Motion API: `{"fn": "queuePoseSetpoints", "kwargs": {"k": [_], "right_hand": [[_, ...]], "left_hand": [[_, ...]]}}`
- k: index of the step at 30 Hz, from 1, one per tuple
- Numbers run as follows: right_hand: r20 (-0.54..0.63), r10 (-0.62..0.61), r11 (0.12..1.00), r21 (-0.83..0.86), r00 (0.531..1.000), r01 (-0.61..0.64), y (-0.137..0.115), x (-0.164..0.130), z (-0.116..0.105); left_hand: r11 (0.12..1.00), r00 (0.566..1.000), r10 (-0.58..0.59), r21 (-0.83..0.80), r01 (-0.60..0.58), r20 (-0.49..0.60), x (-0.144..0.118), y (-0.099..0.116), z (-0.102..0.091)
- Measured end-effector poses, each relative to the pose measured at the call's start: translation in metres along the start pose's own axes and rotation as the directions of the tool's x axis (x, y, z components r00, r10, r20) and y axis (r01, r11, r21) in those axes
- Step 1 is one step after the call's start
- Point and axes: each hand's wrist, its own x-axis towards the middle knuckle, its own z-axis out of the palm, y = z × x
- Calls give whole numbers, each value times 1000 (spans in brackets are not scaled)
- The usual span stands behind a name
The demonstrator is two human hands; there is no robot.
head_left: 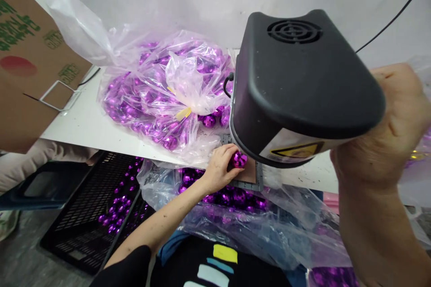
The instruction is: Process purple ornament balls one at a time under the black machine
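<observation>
1. Right hand [387,130], nearest cam, raised by black plastic machine head [303,85]; grip can't tell.
2. Left hand [220,168] fingers pinch shiny purple faceted ball [239,159] under machine head, on grey plate [251,178].
3. Step looks like positioning; next needs ball held steady.

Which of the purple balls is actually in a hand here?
The single purple ball pinched by the left hand under the black machine head; all others lie loose in plastic bags or the black crate.
</observation>
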Motion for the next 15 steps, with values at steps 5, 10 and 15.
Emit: {"fn": "queuePoseSetpoints", "kwargs": {"k": [5,10,15], "right_hand": [[-8,-7,1000,9,1000,7,4,0,0],[-1,5,1000,-5,1000,-5,6,-1,-2],[1,-16,1000,-10,1000,16,4,-1,-2]], "left_hand": [[995,996,-92,-27,92,10,1,8,5],[987,992,-118,-106,121,36,-4,4,6],[988,991,-134,-78,135,23,-3,5,6]]}}
